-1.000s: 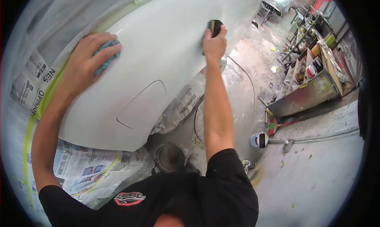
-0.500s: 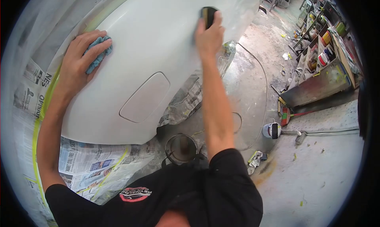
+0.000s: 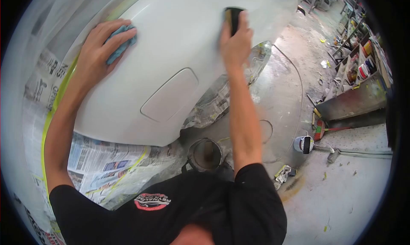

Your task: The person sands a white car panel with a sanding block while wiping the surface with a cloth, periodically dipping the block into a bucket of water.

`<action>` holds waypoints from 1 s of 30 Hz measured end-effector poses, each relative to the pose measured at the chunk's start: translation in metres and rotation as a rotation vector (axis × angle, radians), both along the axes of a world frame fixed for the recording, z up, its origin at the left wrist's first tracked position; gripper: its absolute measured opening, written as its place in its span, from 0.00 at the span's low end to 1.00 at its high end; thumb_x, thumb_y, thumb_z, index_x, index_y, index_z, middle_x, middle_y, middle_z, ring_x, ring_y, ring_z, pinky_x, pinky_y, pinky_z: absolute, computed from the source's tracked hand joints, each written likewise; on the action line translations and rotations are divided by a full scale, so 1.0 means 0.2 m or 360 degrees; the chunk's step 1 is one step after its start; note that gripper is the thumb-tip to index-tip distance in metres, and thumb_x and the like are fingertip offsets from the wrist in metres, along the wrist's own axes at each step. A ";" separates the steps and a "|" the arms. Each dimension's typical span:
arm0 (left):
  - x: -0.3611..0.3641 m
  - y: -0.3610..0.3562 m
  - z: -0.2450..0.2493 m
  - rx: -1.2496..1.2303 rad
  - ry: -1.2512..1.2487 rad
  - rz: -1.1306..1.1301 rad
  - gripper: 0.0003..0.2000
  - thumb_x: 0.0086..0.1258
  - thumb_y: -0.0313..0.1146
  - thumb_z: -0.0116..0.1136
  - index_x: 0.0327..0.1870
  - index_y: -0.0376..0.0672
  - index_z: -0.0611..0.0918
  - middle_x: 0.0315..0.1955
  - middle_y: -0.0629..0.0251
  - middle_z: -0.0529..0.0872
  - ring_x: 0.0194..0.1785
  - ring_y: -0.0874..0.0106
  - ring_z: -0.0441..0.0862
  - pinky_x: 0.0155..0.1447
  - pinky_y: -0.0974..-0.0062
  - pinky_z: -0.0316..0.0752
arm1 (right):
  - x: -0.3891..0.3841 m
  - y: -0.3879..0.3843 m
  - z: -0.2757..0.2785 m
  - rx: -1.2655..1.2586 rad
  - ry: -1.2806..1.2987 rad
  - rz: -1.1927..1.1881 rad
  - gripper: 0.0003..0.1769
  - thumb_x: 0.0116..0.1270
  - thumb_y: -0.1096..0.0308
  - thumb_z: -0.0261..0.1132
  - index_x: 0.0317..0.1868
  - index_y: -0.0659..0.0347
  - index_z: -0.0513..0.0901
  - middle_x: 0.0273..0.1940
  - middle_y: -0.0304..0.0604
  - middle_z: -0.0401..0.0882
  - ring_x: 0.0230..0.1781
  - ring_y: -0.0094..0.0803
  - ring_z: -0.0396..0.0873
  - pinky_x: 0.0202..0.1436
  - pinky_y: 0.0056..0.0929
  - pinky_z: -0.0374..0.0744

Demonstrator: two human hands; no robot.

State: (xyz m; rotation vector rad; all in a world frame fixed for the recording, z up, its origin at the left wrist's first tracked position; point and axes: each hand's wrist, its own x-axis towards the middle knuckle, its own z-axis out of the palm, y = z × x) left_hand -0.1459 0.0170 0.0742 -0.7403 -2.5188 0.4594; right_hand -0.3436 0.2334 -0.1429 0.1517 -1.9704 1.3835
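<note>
My left hand [image 3: 97,48] is closed over a crumpled blue cloth [image 3: 122,43], near the left edge of a white car body panel [image 3: 175,39]. Farther out, my right hand [image 3: 238,46] grips a black sanding block [image 3: 234,19] against the same panel. The block's underside is hidden. Between my forearms, the panel has a rounded fuel flap [image 3: 170,95], which lies flush with it.
Newspaper masking [image 3: 106,157] with yellow-green tape borders the panel. Below it stands a dark bucket [image 3: 205,155]. A hose [image 3: 300,82] crosses the floor. On the right are a white pail [image 3: 303,144], a broom head [image 3: 319,129] and a cluttered shelf unit [image 3: 352,97].
The whole view has shifted, moving the panel to the right and slightly up. Relative to the panel, my right hand and block are a little nearer the flap. My left hand stays put on its cloth.
</note>
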 end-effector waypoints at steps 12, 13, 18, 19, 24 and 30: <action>0.00 -0.03 -0.03 -0.0003 0.0044 -0.0061 0.26 0.58 0.20 0.73 0.60 0.47 0.86 0.61 0.62 0.86 0.64 0.57 0.83 0.65 0.60 0.78 | 0.19 -0.09 0.01 0.0089 0.0058 0.0014 0.37 0.69 0.59 0.73 0.77 0.52 0.73 0.40 0.56 0.76 0.37 0.54 0.80 0.40 0.49 0.80; 0.00 -0.03 -0.02 -0.0006 0.0042 -0.0060 0.26 0.58 0.20 0.73 0.60 0.47 0.86 0.61 0.62 0.86 0.63 0.57 0.83 0.65 0.60 0.78 | 0.27 -0.13 -0.02 0.0063 0.0095 0.0003 0.37 0.69 0.59 0.73 0.77 0.53 0.72 0.41 0.56 0.76 0.37 0.55 0.80 0.41 0.49 0.80; -0.01 -0.04 -0.03 0.0008 0.0045 -0.0073 0.26 0.58 0.20 0.73 0.60 0.48 0.86 0.60 0.62 0.86 0.63 0.58 0.83 0.65 0.60 0.79 | 0.64 -0.24 -0.16 0.0244 0.0184 0.0098 0.37 0.71 0.57 0.72 0.77 0.56 0.71 0.42 0.59 0.76 0.38 0.56 0.81 0.42 0.50 0.81; -0.01 -0.04 -0.03 0.0008 0.0048 -0.0068 0.26 0.58 0.20 0.73 0.60 0.48 0.86 0.60 0.62 0.86 0.63 0.58 0.83 0.65 0.61 0.79 | 0.51 -0.22 -0.13 0.0239 0.0160 0.0031 0.37 0.71 0.56 0.71 0.77 0.56 0.71 0.42 0.60 0.76 0.38 0.57 0.81 0.43 0.50 0.81; -0.01 -0.05 -0.03 0.0074 0.0030 -0.0074 0.25 0.59 0.17 0.72 0.60 0.46 0.86 0.61 0.61 0.86 0.66 0.57 0.82 0.68 0.61 0.78 | -0.14 0.06 0.24 0.0083 -0.0644 0.0100 0.44 0.75 0.53 0.65 0.82 0.60 0.55 0.54 0.77 0.76 0.52 0.68 0.83 0.56 0.57 0.82; 0.00 -0.04 -0.04 0.0111 0.0052 -0.0083 0.26 0.58 0.17 0.72 0.60 0.46 0.86 0.61 0.61 0.85 0.65 0.57 0.82 0.67 0.60 0.78 | 0.27 -0.18 0.25 0.0168 -0.0392 0.0045 0.48 0.73 0.56 0.64 0.84 0.67 0.50 0.52 0.73 0.76 0.47 0.68 0.84 0.53 0.55 0.84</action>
